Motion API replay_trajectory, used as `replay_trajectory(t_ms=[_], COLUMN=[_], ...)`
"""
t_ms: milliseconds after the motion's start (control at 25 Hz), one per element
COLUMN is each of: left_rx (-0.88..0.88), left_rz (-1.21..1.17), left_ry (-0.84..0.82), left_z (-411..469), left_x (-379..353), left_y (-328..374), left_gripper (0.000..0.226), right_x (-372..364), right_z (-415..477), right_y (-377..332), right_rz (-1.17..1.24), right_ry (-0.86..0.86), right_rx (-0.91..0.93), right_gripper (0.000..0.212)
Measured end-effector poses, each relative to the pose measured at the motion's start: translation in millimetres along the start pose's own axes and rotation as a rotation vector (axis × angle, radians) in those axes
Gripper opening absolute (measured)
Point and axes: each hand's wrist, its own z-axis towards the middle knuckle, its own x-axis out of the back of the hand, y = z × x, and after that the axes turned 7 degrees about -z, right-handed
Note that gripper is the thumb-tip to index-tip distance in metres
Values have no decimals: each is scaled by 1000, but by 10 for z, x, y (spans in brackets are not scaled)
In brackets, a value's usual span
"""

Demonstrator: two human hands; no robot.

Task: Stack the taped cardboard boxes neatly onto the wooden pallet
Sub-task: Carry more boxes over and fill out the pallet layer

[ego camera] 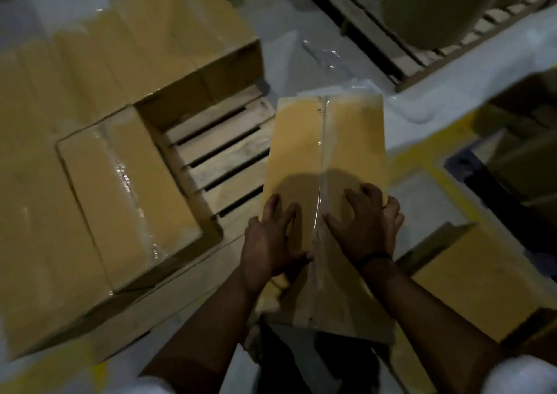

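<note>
The taped box (325, 140) is pointing lengthwise away, left hand (271, 237) pressing flat on top, right hand (367, 225) curling over its edge, beside bare pallet slats (223, 158).

box (295, 140) over pallet's right edge was tan-yellow, clear glossy tape (322, 164) stripe lengthwise | pallet (223, 149) showed pale wood slats, dark gaps | floor (301, 47) right of pallet was pale grey, yellow-lined | wristband (373, 256) was black
</note>
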Motion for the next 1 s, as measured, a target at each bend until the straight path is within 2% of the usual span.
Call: replay_trajectory(t_ms=[240, 440, 840, 1000], left_rx=[85, 224, 499, 529], left_rz=[-101, -226, -370, -366], left_ry=[90, 139, 270, 269], left_z=[26, 288, 1008, 1281], left_x=[550, 785, 625, 605], left_y=[-1091, -1693, -2183, -2340], left_gripper=[116, 117, 119, 122], right_x=[-164, -431, -1143, -1443], right_z=[477, 906, 1938, 2209], right_y=[-1399, -2100, -2928, -3040], right_rz=[-57, -60, -123, -132], right_ry=[-8, -57, -173, -242], right_rx=[206, 331, 648, 648], right_gripper=[67, 66, 70, 72])
